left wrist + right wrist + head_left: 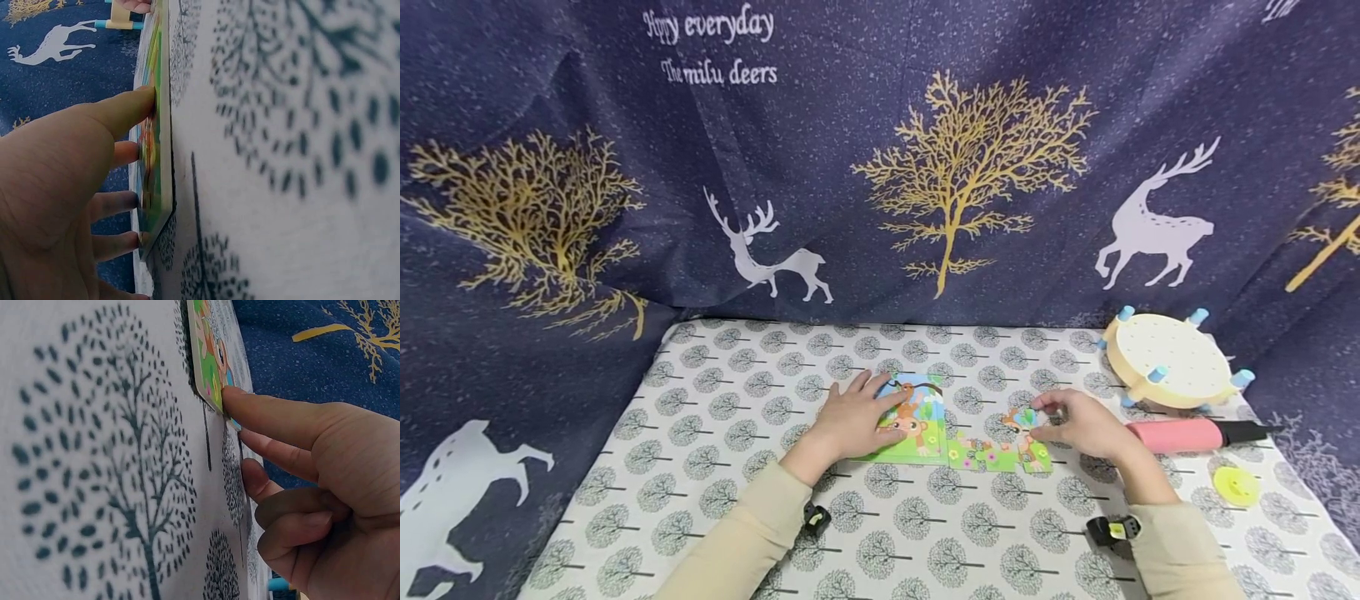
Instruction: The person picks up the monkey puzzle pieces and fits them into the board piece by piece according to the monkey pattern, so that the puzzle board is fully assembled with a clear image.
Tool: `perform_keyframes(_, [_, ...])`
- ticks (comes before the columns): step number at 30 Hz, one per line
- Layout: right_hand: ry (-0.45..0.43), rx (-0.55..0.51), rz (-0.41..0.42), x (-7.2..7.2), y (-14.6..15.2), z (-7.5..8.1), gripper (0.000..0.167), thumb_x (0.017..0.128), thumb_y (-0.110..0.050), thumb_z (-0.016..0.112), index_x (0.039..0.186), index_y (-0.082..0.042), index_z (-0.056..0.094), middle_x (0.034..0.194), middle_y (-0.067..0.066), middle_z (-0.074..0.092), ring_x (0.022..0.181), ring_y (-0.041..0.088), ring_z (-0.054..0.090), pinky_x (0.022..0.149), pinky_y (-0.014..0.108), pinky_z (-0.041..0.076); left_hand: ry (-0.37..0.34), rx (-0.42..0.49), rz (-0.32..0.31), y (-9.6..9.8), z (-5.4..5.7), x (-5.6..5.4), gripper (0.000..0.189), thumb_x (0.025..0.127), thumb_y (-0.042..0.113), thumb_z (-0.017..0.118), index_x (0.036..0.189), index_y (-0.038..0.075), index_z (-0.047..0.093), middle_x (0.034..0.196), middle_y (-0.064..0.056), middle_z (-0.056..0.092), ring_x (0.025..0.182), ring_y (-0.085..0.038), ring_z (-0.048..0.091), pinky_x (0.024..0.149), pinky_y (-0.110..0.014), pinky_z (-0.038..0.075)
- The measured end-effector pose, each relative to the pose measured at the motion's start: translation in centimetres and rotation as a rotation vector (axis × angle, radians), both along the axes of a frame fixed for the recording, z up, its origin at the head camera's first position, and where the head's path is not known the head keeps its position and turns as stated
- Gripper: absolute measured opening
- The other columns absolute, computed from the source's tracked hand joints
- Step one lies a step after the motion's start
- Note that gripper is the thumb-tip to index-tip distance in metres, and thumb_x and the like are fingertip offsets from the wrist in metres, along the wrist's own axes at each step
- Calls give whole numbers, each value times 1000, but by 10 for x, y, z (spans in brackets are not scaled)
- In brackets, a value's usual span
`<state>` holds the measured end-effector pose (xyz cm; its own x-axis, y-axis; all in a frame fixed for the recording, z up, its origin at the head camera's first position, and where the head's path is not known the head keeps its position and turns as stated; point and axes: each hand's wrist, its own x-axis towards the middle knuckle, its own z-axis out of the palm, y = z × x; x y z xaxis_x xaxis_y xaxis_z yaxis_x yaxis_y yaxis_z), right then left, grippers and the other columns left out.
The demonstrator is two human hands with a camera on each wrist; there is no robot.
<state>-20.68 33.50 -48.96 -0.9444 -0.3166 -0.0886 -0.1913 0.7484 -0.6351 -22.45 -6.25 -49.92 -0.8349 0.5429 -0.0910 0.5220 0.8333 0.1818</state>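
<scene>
A picture board (pixel 931 425) with cartoon monkeys on a green and blue scene lies on the patterned cloth. My left hand (pixel 856 421) rests on its left part with fingers spread, the thumb and fingertips touching the board (pixel 164 169). To the right of the board, several jigsaw puzzle pieces (pixel 1000 460) lie in a bottom row with flowers on green. Above the row's right end is another puzzle piece (pixel 1019 422) with an animal's face. My right hand (pixel 1082 423) pinches this piece at its right edge between thumb and index finger; the other fingers (pixel 294 534) are curled.
At the back right stands a round cream stool-like toy (pixel 1168 358) with blue-tipped pegs. A pink cylinder with a black tip (pixel 1176 435) lies beyond the right wrist, and a yellow disc (pixel 1236 486) sits nearby. A dark printed curtain (pixel 880 233) hangs behind the table.
</scene>
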Motion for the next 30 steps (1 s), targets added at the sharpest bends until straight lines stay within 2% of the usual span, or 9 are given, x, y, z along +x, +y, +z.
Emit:
perform_keyframes(8, [-19, -4, -32, 0, -1, 0, 42, 80, -27, 90, 111, -9, 69, 101, 2, 66, 92, 19, 59, 82, 37, 51, -15, -12, -11, 0, 2, 2, 68, 102, 67, 46, 162, 37, 37, 171, -5, 24, 155, -40, 20, 113, -78, 24])
perform_keyframes(12, [-39, -62, -59, 2, -1, 0, 43, 80, -22, 90, 111, -7, 66, 99, 3, 67, 88, 19, 61, 75, 31, 52, -17, -10, -10, -1, 2, 2, 68, 101, 67, 47, 162, 37, 38, 171, -5, 24, 155, -40, 20, 113, -78, 24])
perform_keyframes(16, [-35, -136, -65, 4, -1, -1, 36, 83, -15, 87, 110, -4, 66, 94, 4, 68, 83, 18, 63, 67, 27, 54, -13, 3, -10, -1, 2, 1, 68, 101, 66, 50, 161, 36, 41, 171, -5, 26, 155, -40, 21, 112, -78, 24])
perform_keyframes(22, [-4, -142, -73, 3, 3, -4, 23, 91, -14, 79, 109, -5, 68, 92, 2, 71, 81, 17, 67, 69, 27, 57, -14, 21, -11, -1, 2, 2, 64, 100, 65, 53, 156, 35, 48, 170, -4, 27, 155, -39, 20, 112, -79, 23])
perform_keyframes(27, [-7, -168, -89, 1, 3, -5, 24, 93, -16, 78, 113, -4, 69, 97, 3, 72, 87, 20, 70, 77, 28, 59, -17, 20, -10, -2, 1, 3, 62, 101, 64, 51, 155, 34, 49, 171, -4, 25, 156, -38, 19, 112, -79, 23])
perform_keyframes(30, [8, -190, -103, 0, 0, -5, 25, 94, -16, 77, 113, -3, 69, 97, 4, 73, 88, 20, 71, 76, 28, 60, -14, 27, -12, -2, 0, 2, 61, 101, 63, 51, 154, 34, 50, 171, -4, 26, 156, -39, 20, 111, -80, 23])
